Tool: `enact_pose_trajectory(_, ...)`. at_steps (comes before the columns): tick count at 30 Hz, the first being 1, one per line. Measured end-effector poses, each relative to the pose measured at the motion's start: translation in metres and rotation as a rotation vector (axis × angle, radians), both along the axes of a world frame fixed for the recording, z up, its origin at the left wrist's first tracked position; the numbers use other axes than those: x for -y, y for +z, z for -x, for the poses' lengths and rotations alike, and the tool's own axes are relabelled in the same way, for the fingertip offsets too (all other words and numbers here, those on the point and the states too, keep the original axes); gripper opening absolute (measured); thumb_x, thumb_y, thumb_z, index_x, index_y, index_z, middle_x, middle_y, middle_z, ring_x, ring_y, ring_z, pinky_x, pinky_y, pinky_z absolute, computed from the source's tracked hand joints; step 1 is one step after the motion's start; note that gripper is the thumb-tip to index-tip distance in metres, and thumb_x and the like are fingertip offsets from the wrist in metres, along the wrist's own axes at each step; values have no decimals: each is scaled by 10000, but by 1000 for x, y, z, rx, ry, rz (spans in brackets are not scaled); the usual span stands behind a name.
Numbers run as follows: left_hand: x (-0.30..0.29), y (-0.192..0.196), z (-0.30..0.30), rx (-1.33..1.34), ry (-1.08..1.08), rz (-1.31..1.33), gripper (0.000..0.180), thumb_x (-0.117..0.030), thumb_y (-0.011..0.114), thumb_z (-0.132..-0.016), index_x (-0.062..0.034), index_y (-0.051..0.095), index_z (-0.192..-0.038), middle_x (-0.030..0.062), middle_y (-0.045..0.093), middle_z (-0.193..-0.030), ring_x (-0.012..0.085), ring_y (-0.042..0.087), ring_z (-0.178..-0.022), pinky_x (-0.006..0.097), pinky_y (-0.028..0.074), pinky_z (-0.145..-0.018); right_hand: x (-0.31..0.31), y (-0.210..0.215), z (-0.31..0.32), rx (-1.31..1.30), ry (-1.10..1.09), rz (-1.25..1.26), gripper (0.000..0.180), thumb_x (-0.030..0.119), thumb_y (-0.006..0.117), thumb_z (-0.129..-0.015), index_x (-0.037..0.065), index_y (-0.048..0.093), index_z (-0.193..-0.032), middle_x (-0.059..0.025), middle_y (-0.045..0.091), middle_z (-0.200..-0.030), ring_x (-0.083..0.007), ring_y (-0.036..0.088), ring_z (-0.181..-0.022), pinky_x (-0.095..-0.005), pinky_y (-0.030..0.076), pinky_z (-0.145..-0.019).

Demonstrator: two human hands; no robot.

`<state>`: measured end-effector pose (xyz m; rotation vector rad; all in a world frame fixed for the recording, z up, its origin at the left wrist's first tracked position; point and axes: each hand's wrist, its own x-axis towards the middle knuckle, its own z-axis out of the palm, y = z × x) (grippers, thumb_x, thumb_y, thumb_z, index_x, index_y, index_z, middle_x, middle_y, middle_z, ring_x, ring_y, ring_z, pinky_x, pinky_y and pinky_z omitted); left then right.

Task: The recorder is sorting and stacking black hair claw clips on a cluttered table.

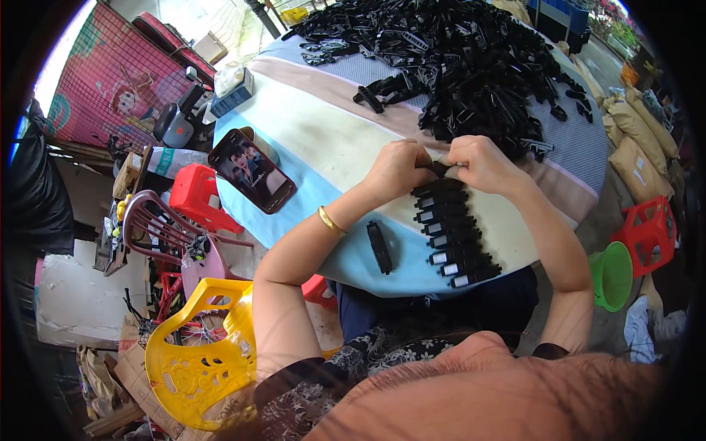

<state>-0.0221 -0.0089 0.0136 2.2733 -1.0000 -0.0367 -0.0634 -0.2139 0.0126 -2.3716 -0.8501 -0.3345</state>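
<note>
My left hand point(397, 170) and right hand point(482, 163) pinch one small black plastic clip point(440, 168) between them at the top of a row of finished clips point(454, 235) on the bench point(323, 140). A green bucket point(612, 274) sits below, contents unseen.

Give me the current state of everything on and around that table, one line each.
Left hand: closed on a small black part, touching the right hand.
Right hand: pinching the same part.
Row of black parts: lined up side by side below the hands.
Single black part: lying apart, left of the row.
Heap of black parts: loose, piled.
Phone: screen lit, propped up.
Yellow chair: unoccupied.
</note>
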Motion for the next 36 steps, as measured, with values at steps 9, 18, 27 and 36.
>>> enact_pose_trajectory(9, 1, -2, -39, -66, -231, -68, 267, -219, 717, -735, 12, 644, -847, 133, 629, -726, 243, 600, -667, 339, 475, -628, 3, 6, -9, 420, -345, -54, 216, 112, 653, -728, 69, 650, -940, -50, 587, -908, -245, 539, -846, -348, 466, -720)
enact_pose_trajectory(18, 38, -24, -91, 104, 284, -80, 419, -388, 722, -697, 14, 640, -780, 188, 611, -883, 332, 585, -869, 404, 475, -774, 22, 3, -17, 458, -495, 251, 252, 47, 661, -679, 45, 604, -924, -33, 559, -979, -225, 520, -940, -353, 427, -793)
enact_pose_trajectory(27, -17, -3, -19, 175, 127, -83, 361, -139, 693, -675, -18, 500, -956, 156, 605, -826, 311, 597, -791, 371, 476, -710, -11, -8, -9, -96, -127, -705, 345, -55, 678, -750, 4, 572, -1072, -7, 554, -828, -62, 523, -690, -199, 462, -665)
enact_pose_trajectory(36, -4, -13, -19, -116, 16, 24, 323, -124, 740, -657, -3, 608, -926, 107, 607, -824, 203, 600, -749, 306, 490, -712, -7, -8, -2, 2, -246, -134, 244, 130, 708, -668, 54, 680, -897, -101, 642, -855, -291, 569, -817, -362, 470, -758)
